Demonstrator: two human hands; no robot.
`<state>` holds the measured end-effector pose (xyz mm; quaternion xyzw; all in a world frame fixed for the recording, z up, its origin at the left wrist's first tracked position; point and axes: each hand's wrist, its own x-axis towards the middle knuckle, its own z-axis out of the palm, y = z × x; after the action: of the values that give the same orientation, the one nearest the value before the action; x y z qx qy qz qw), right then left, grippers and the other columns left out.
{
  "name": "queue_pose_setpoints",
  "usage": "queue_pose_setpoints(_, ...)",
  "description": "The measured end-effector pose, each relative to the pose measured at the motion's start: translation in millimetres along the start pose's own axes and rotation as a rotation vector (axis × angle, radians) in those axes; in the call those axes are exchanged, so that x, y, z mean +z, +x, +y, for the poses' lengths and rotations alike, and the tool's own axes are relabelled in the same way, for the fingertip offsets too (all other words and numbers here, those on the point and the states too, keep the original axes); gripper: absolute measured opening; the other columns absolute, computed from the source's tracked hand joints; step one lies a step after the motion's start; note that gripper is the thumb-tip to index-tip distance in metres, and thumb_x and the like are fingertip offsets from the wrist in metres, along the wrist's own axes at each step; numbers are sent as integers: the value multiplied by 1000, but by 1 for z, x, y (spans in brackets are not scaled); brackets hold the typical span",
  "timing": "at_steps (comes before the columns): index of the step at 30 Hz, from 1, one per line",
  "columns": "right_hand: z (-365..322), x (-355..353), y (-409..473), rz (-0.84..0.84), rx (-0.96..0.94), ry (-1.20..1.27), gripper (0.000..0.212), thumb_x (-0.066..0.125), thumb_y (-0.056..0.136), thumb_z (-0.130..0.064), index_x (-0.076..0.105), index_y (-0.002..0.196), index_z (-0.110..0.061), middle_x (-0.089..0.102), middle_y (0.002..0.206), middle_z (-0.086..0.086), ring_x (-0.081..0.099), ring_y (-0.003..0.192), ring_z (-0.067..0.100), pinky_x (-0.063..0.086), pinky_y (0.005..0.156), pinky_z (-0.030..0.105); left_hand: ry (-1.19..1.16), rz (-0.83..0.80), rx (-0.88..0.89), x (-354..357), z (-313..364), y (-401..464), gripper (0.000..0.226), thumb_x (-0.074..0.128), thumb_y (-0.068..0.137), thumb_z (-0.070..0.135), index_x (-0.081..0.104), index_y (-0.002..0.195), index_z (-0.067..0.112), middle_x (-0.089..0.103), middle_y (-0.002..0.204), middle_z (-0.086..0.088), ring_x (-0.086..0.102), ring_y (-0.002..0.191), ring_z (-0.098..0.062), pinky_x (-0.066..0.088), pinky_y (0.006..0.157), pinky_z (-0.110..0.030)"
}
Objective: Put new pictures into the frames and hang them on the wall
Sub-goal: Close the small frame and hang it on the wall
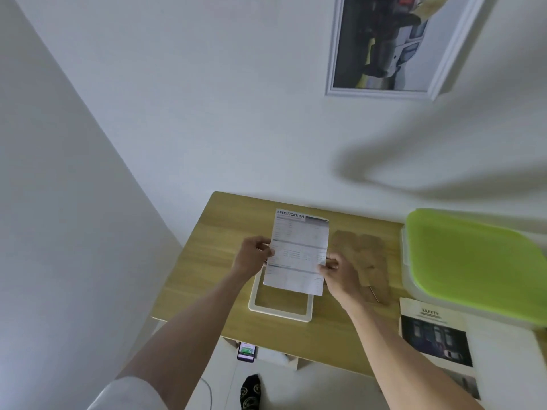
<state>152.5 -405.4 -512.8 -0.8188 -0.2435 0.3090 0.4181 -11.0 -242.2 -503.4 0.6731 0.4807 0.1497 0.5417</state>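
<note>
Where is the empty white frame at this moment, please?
In the head view, the white frame lies flat on the wooden table, near its front edge, partly under the printed sheet held by both hands.

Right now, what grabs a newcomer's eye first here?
Both hands, left and right, pinch a printed sheet headed SPECIFICATION above an empty white frame on the wooden table. A bright green lid sits at the table's right, and a framed picture hangs above.
</note>
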Motion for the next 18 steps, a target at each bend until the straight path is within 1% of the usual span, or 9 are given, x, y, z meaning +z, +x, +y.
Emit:
queue_pose_setpoints(2, 7, 7, 3, -26, 29, -83, 34, 68, 92, -20, 58, 124, -12, 64, 104, -5, 60, 85, 7, 46, 63, 14, 79, 17, -24, 2, -10, 6, 23, 67, 86, 4, 73, 107, 13, 68, 77, 2, 66, 65, -14, 58, 66, -32)
queue_pose_setpoints(4, 13, 15, 3, -64, 57, -148, 41, 69, 90, -22, 57, 129, -13, 66, 101, -5, 63, 86, 11, 50, 72, 24, 140, 22, -59, 3, -22, 10, 29, 68, 86, 6, 70, 114, 12, 69, 81, -1, 64, 68, -16, 53, 64, -28)
queue_pose_setpoints(5, 16, 20, 2, -76, 66, -193, 44, 68, 90, -22, 55, 131, -15, 65, 98, -5, 63, 85, 11, 50, 72, 26, 168, 21, -75, 3, -29, 11, 33, 68, 86, 6, 68, 119, 11, 69, 84, -2, 65, 72, -17, 51, 66, -27)
queue_pose_setpoints(7, 21, 32, 1, -68, 70, -296, 47, 66, 90, -23, 50, 134, -20, 64, 94, -6, 63, 81, 13, 50, 70, 29, 227, 19, -95, 4, -42, 14, 42, 68, 86, 7, 63, 127, 11, 69, 86, -1, 66, 80, -19, 53, 75, -30)
queue_pose_setpoints(10, 29, 46, -2, -58, 75, -400, 52, 66, 89, -23, 45, 137, -27, 66, 103, -4, 66, 91, 19, 56, 78, 39, 339, -22, -95, 8, -61, 14, 49, 68, 85, 9, 59, 133, 16, 65, 85, 4, 66, 87, -20, 55, 83, -36)
queue_pose_setpoints(12, 33, 51, -3, -69, 74, -450, 50, 66, 89, -23, 48, 136, -27, 65, 110, -1, 65, 99, 20, 55, 83, 40, 420, -58, -75, 10, -69, 14, 49, 68, 85, 12, 59, 132, 18, 64, 91, 3, 66, 90, -22, 55, 83, -40)
queue_pose_setpoints(14, 34, 54, -3, -67, 68, -481, 48, 65, 90, -22, 50, 135, -26, 59, 121, 2, 61, 108, 22, 52, 89, 37, 535, -76, -25, 11, -74, 13, 47, 67, 86, 16, 59, 132, 20, 60, 103, 2, 63, 95, -24, 55, 81, -40)
queue_pose_setpoints(16, 35, 56, -3, -66, 62, -494, 50, 65, 92, -21, 48, 138, -25, 54, 131, 5, 58, 116, 23, 49, 92, 34, 600, -89, 16, 10, -77, 11, 47, 65, 89, 20, 55, 134, 22, 53, 110, 3, 61, 95, -22, 52, 75, -36)
queue_pose_setpoints(18, 35, 56, -3, -66, 55, -500, 55, 64, 93, -21, 43, 143, -24, 51, 135, 6, 55, 120, 23, 48, 94, 33, 631, -115, 33, 8, -80, 11, 51, 62, 92, 23, 48, 140, 26, 48, 112, 3, 58, 94, -21, 47, 70, -33)
